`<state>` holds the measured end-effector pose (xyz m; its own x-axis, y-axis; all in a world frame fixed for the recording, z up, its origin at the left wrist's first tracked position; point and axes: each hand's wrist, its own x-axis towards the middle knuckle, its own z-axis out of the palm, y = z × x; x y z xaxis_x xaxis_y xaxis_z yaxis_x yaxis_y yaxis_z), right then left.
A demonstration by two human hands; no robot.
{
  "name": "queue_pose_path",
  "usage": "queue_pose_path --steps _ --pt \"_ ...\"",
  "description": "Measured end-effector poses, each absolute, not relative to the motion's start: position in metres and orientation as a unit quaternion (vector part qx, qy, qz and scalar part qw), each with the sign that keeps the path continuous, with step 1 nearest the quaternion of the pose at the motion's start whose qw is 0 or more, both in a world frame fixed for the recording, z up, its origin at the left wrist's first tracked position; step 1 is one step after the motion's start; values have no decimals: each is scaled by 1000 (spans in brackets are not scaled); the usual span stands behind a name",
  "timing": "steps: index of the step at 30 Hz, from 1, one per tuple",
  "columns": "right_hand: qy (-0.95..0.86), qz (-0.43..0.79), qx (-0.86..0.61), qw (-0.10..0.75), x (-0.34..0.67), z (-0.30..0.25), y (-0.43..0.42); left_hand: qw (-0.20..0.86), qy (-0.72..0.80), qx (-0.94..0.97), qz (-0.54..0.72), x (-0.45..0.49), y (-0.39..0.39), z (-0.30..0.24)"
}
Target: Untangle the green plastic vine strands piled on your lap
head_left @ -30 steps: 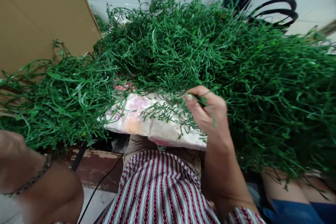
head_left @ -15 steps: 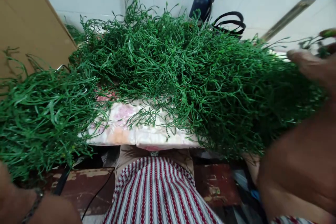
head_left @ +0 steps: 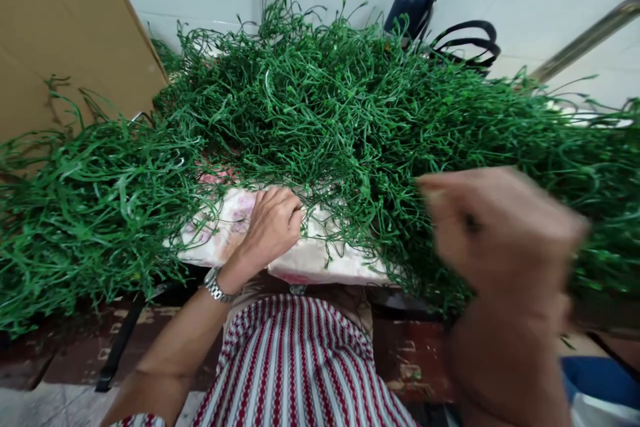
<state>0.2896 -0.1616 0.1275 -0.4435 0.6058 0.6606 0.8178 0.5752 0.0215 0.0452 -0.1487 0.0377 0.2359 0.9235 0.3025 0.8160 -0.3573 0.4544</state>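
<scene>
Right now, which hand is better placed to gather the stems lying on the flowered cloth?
Probably the left hand: it is over the flowered cloth, close beside those stems. The right hand is farther off, blurred, in front of the green pile.

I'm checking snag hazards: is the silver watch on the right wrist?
No, the silver watch is worn just behind the left hand.

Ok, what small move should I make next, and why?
I'd probably pinch a few loose stems with your left hand: its fingers are curled right beside them, and they lie thinly on the cloth, so they look easier to separate than the tangled pile. Your right hand is too blurred to tell if it's free.
</scene>
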Motion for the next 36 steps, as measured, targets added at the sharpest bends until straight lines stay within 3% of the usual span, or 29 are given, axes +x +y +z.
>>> queue_pose_path --steps 2,5,11,17,21,24,27,29,32,36 --pt "-909 -96 -337 224 254 105 -166 168 548 758 313 44 -149 33" --pt "-937 -40 -332 103 219 68 -168 278 523 692 413 34 -153 29" --pt "-925 -86 -369 29 230 32 -150 393 521 479 587 3 -155 27" --pt "-850 -141 -507 21 240 41 -132 528 493 328 609 -4 -162 29" --pt "-890 -61 -451 34 230 51 -143 616 474 312 547 8 -172 25" --pt "-906 -4 -410 109 224 60 -150 653 463 316 509 12 -176 25" --pt "-902 4 -392 182 213 67 -148 701 446 321 454 15 -176 27" --pt "-913 1 -372 169 201 68 -141 723 431 328 429 17 -176 28" --pt "-935 21 -332 123 185 63 -129 715 417 360 429 20 -177 27" --pt "-929 11 -328 173 175 56 -120 608 458 457 460 20 -178 22"
